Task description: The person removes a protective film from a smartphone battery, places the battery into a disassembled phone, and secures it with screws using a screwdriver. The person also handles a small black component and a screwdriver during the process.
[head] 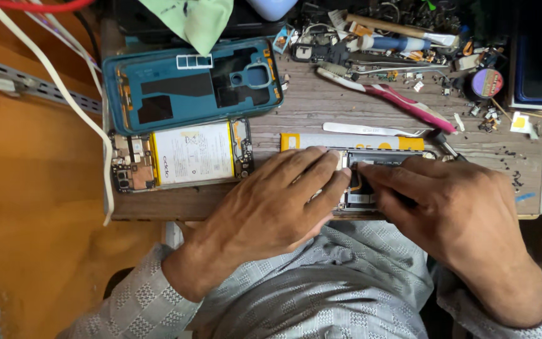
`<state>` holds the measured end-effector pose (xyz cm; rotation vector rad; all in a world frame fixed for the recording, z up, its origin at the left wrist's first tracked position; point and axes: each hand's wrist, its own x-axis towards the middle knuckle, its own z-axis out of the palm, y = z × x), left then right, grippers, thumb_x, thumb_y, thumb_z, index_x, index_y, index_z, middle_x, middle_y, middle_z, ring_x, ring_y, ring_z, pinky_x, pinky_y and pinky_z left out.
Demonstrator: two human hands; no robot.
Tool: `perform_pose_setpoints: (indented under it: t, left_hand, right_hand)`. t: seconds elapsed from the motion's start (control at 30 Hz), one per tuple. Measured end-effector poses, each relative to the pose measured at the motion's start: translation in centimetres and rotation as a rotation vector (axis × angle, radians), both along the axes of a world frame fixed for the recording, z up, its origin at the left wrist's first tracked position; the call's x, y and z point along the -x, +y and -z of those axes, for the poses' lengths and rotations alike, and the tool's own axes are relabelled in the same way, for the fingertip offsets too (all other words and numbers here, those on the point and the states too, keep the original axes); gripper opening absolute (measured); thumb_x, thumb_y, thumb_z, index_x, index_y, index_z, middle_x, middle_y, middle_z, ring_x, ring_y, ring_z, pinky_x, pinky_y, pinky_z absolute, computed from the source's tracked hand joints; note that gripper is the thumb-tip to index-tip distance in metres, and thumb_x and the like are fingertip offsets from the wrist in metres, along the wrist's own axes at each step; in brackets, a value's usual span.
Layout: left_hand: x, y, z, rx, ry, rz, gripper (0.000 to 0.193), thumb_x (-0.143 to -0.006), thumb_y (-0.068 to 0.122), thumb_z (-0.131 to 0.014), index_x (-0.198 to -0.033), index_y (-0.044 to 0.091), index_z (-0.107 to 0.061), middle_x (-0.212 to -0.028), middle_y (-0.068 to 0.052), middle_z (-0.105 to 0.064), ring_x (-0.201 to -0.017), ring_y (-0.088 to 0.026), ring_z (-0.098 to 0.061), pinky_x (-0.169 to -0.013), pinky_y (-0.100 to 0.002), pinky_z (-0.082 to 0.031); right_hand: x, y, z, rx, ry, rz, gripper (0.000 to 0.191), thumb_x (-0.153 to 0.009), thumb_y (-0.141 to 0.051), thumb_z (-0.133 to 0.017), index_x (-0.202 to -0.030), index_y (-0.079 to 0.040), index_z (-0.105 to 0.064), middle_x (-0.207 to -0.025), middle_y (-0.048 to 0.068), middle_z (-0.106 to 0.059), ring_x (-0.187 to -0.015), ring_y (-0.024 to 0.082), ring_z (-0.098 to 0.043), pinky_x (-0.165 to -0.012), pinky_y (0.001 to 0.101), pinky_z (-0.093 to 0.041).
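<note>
Hands (271, 201) (446, 201) flat, fingers pressing opened phone (362, 188) at table (158, 207) edge; nothing gripped.

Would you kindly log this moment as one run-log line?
left hand: steadies opened phone | right hand: fingertips press inside phone | nearby: second opened phone, teal back cover, tweezers | surface: wooden bench

Opened phone (180, 156) lies left of both hands, back cover (189, 85) behind it (tweezers (371, 130) right).
</note>
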<state>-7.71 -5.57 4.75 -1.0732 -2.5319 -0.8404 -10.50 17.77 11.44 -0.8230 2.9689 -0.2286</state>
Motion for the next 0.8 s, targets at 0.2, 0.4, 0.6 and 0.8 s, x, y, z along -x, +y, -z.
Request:
perform_pose_setpoints:
  t: [0.2,0.4,0.6,0.8]
  left_hand:
    - [-0.2,0.3,0.8,0.046,0.077,-0.011,0.028,-0.097,0.016,-0.065,-0.122,0.005,-0.071,-0.134,-0.017,-0.062,-0.127,-0.036,-0.059,-0.107,-0.049,-0.051]
    - [-0.4,-0.1,1.2,0.077,0.062,-0.021,0.025,-0.099,0.017,-0.065,-0.118,0.004,-0.073,-0.133,-0.014,-0.064,-0.128,-0.033,-0.059,-0.108,-0.045,-0.05]
    - [-0.3,-0.2,1.4,0.062,0.077,-0.02,0.023,-0.099,0.017,-0.066,-0.115,0.004,-0.074,-0.129,-0.012,-0.064,-0.128,-0.031,-0.058,-0.111,-0.045,-0.048]
    - [-0.5,-0.4,1.8,0.031,0.068,-0.027,0.023,-0.098,0.016,-0.066,-0.116,0.005,-0.074,-0.129,-0.011,-0.063,-0.128,-0.03,-0.058,-0.112,-0.045,-0.048]
  right_hand:
    - [0.5,0.0,0.2,-0.065,0.035,-0.098,0.031,-0.084,-0.024,-0.078,-0.115,-0.027,-0.081,-0.087,-0.004,-0.075,-0.062,0.02,-0.066,-0.052,0.0343,-0.051]
    - [0.7,0.0,0.4,-0.126,0.123,-0.192,0.036,-0.08,-0.026,-0.081,-0.115,-0.03,-0.08,-0.091,-0.004,-0.076,-0.06,0.019,-0.065,-0.052,0.0337,-0.05]
    - [0.7,-0.2,0.7,-0.168,0.145,-0.218,0.037,-0.081,-0.028,-0.081,-0.118,-0.032,-0.08,-0.093,-0.006,-0.076,-0.058,0.016,-0.065,-0.052,0.0319,-0.051]
    - [0.7,0.1,0.6,-0.254,0.168,-0.269,0.044,-0.079,-0.033,-0.082,-0.123,-0.036,-0.079,-0.095,-0.008,-0.076,-0.06,0.014,-0.065,-0.054,0.0302,-0.052]
